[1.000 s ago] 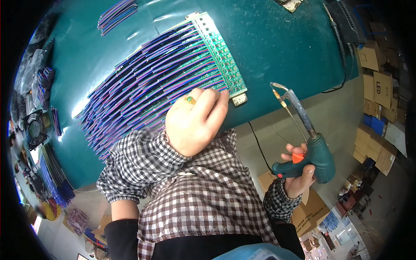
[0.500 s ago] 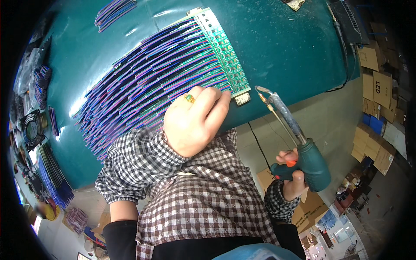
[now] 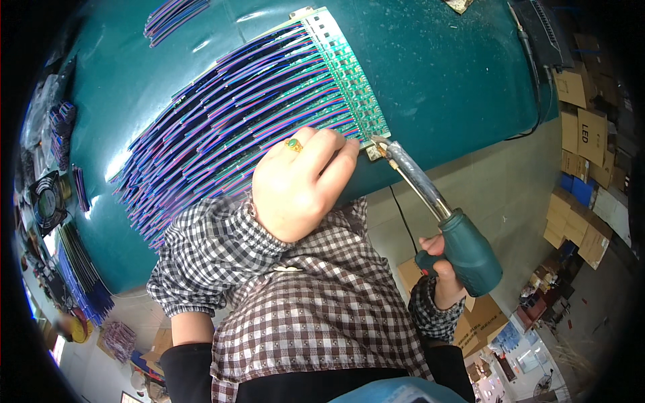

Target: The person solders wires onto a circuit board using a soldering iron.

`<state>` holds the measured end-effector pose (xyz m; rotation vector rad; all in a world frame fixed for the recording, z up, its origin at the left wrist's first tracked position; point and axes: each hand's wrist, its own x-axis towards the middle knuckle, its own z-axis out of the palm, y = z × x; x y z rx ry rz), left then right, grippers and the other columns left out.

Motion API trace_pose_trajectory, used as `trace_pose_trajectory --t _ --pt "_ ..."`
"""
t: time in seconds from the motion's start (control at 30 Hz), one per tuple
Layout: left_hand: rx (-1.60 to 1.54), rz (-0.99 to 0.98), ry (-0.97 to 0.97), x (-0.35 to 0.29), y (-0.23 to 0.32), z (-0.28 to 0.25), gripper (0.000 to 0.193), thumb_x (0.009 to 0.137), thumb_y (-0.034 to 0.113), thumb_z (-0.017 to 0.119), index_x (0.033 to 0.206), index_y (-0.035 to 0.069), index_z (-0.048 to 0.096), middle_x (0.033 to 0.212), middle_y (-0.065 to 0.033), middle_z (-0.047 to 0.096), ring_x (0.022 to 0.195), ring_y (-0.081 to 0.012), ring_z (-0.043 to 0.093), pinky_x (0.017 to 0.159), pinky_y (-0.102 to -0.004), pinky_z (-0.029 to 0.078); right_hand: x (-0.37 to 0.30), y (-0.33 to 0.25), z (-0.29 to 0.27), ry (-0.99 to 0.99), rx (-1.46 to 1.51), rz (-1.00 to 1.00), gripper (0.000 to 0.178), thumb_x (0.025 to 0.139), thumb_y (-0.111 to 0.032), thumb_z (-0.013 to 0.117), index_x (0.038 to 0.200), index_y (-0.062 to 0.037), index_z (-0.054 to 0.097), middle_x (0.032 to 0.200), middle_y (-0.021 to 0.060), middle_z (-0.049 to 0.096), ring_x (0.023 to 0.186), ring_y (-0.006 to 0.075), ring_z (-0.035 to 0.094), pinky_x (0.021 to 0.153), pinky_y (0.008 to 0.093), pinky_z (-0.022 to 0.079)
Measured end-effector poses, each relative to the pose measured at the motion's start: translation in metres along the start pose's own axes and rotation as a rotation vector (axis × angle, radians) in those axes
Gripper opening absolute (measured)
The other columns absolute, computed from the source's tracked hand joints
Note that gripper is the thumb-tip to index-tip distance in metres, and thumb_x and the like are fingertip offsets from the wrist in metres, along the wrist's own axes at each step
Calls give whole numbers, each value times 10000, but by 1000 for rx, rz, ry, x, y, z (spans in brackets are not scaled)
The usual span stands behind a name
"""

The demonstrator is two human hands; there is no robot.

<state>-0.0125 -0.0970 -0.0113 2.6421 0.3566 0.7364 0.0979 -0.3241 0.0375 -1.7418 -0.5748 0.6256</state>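
Observation:
A green circuit board strip point(image 3: 345, 74) lies slanted on the table, with many rows of thin blue, red and black wires point(image 3: 222, 127) running leftward from its left edge. At the board's near end, my left hand point(image 3: 299, 185) is closed over the nearest wires, its fingertips against them; the thumb is hidden. My right hand point(image 3: 443, 272) grips the handle of a dark green soldering gun point(image 3: 470, 252). The gun's metal tip, with a thin feed tube beside it, reaches the board's near corner, close to my left fingertips.
The green table mat point(image 3: 443, 87) spreads beyond and right of the board. A wire bundle point(image 3: 176, 19) lies at the far left. Along the left edge are a black fan point(image 3: 48, 201) and more wire bundles point(image 3: 84, 275). A soldering iron point(image 3: 527, 47) stands far right; cardboard boxes point(image 3: 591, 138) sit beyond.
My right hand has brought the soldering gun leftward, so its tip is now at the board's near corner instead of apart from it. My left hand has barely moved.

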Motion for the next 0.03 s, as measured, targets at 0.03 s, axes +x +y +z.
trace_pose_trajectory --t 0.03 --pt "-1 0 0 0 0 0 300 654 100 598 943 24 630 812 -47 536 691 -180 556 570 -285 465 0 -1 1 0 -15 -1 517 796 -379 714 915 103 572 787 151 593 731 238 599 717 399 546"
